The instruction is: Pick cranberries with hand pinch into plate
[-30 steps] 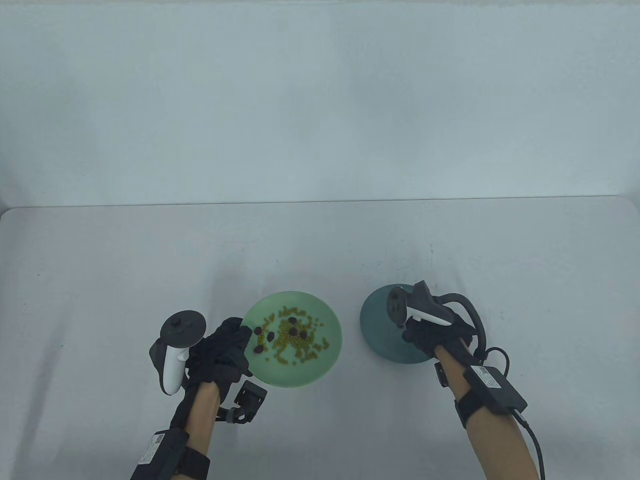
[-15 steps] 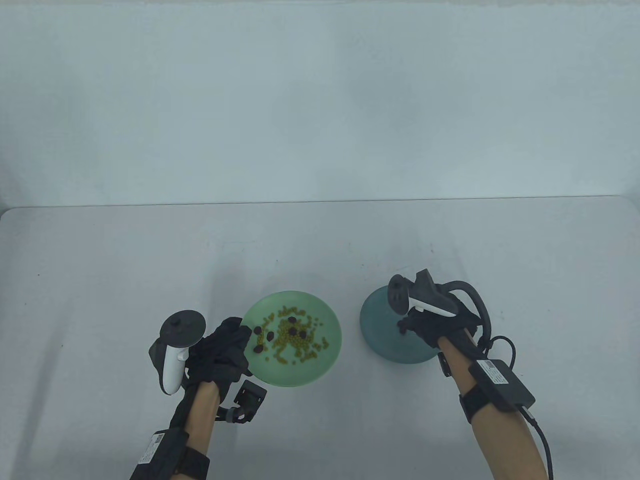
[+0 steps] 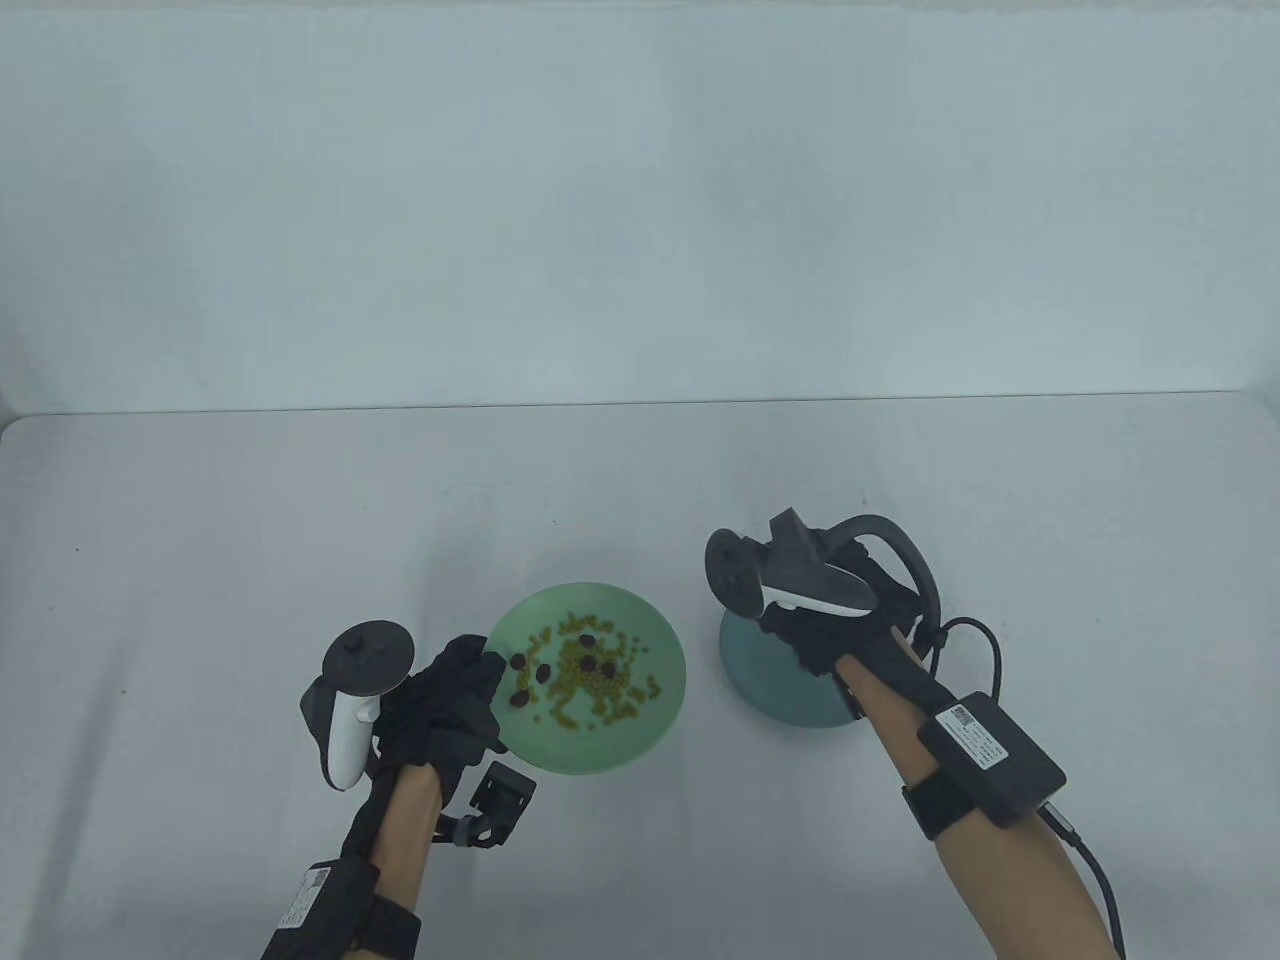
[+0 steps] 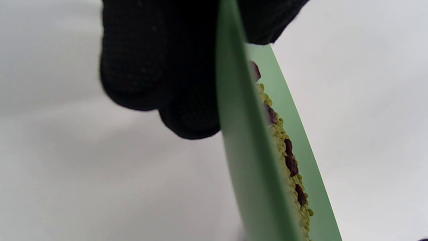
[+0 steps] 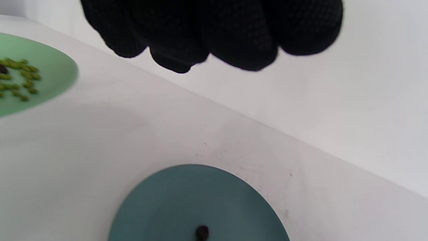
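A light green plate (image 3: 600,755) holds several dark red cranberries (image 3: 590,640) mixed with small yellow-green beans. My left hand (image 3: 480,670) grips the plate's left rim. In the left wrist view the gloved fingers (image 4: 150,67) lie along the outside of the green plate's rim (image 4: 247,160), with cranberries (image 4: 291,164) inside. A teal plate (image 3: 780,700) stands to the right. My right hand (image 3: 800,640) hovers above the teal plate's left part and looks empty. In the right wrist view its fingers (image 5: 234,33) hang above the teal plate (image 5: 187,201), where one cranberry (image 5: 202,232) lies.
Both plates stand on a white table (image 3: 200,560) near its front middle. A white wall rises behind the table's far edge. A cable runs from the right forearm's sensor box (image 3: 990,755). The green plate's edge shows at the left of the right wrist view (image 5: 50,73).
My right hand has risen from the teal plate and moved left and away from me. The left hand and the green plate have stayed put.
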A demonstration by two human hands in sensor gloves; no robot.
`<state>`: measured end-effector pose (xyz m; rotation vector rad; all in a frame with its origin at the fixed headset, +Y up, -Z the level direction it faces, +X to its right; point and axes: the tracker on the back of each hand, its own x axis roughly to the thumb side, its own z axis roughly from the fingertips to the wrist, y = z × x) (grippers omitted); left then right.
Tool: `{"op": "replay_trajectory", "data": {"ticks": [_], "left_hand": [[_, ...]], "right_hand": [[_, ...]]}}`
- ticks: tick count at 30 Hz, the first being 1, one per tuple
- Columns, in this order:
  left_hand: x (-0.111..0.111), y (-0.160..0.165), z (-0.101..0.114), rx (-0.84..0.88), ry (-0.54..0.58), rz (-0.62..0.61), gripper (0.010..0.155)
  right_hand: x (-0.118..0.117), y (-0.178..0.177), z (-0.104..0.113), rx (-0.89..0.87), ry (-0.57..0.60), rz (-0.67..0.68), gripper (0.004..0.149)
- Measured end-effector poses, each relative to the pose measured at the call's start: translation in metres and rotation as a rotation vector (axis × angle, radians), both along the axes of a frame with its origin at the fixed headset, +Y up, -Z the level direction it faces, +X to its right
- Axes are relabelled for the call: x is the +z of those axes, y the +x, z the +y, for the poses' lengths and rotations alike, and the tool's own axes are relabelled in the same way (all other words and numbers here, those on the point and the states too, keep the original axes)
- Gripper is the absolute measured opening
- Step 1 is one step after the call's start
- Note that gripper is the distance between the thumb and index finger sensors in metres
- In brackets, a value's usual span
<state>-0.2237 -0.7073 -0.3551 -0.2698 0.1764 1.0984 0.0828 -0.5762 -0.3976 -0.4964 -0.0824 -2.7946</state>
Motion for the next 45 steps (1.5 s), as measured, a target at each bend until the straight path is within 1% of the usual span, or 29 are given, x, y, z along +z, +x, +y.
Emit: {"op": "replay_trajectory", "data": {"ticks": [4,7,14,22,24,29,31,33,34,35,37,41,45], "left_hand": [[0.0,0.0,0.0,-0.001,-0.002,-0.001,0.048],[0.0,0.001,-0.001,0.001,-0.002,0.001,0.048],[0.001,0.001,-0.001,0.003,-0.004,0.002,0.048],[0.001,0.001,0.0,0.007,-0.005,0.005,0.048],[0.001,0.001,0.0,0.006,-0.005,0.003,0.048],[0.001,0.001,0.0,0.015,-0.005,0.005,0.048],[0.001,0.001,0.0,0.02,-0.005,0.007,0.048],[0.001,0.001,0.0,0.021,-0.004,0.008,0.048],[0.001,0.001,0.0,0.012,-0.004,0.007,0.048],[0.001,0.001,0.0,0.011,-0.004,0.007,0.048],[0.001,0.001,0.0,0.017,-0.005,0.007,0.048],[0.001,0.001,0.0,0.016,-0.003,0.004,0.048],[0.001,0.002,0.0,0.016,-0.004,0.002,0.048]], "right_hand": [[0.008,-0.024,0.001,-0.003,0.004,0.073,0.048],[0.014,-0.042,-0.003,-0.005,-0.002,0.13,0.048],[0.022,-0.074,-0.022,-0.001,-0.048,0.219,0.047],[0.026,-0.089,-0.042,0.02,-0.113,0.262,0.047],[0.027,-0.092,-0.046,0.036,-0.112,0.271,0.046],[0.028,-0.095,-0.049,0.057,-0.104,0.277,0.047],[0.029,-0.096,-0.05,0.055,-0.118,0.281,0.047],[0.03,-0.097,-0.049,0.052,-0.156,0.299,0.047],[0.03,-0.097,-0.048,0.032,-0.212,0.309,0.046],[0.031,-0.096,-0.046,0.003,-0.227,0.306,0.046],[0.031,-0.096,-0.039,-0.05,-0.18,0.302,0.045],[0.03,-0.097,-0.034,-0.021,-0.107,0.287,0.045],[0.029,-0.1,-0.037,0.002,-0.098,0.278,0.045]]}}
